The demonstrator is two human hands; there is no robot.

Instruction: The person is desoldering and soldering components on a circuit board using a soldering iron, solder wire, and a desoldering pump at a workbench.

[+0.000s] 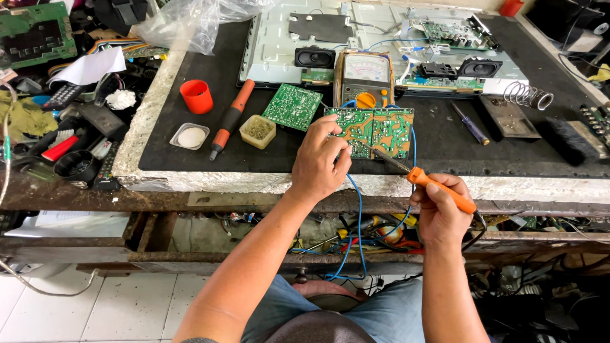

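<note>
1. A green circuit board (pixel 375 130) is laid flat on the black mat (pixel 190 152) of the bench (pixel 190 181), near the front edge.
2. The left hand (pixel 321 166) is placed on the board's corner at 7 o'clock; the fingers are curled and pressed down on the board edge.
3. An orange soldering iron (pixel 438 187) is gripped by the right hand (pixel 440 216), with the fingers closed around the handle like around a pen. The metal tip is pointed toward 10 o'clock and is touching the board near its lower middle.
4. A blue wire (pixel 358 209) is seen hanging from the board over the bench edge.
5. A meter (pixel 363 79) with an orange dial is standing just beyond the board, at 12 o'clock.
6. A smaller green board (pixel 292 107) and a small tub (pixel 257 131) are found at 10 o'clock of the left hand.
7. Further at 9 o'clock, an orange-and-black screwdriver (pixel 230 121), a red cup (pixel 197 96) and a white dish (pixel 190 136) are lying.
</note>
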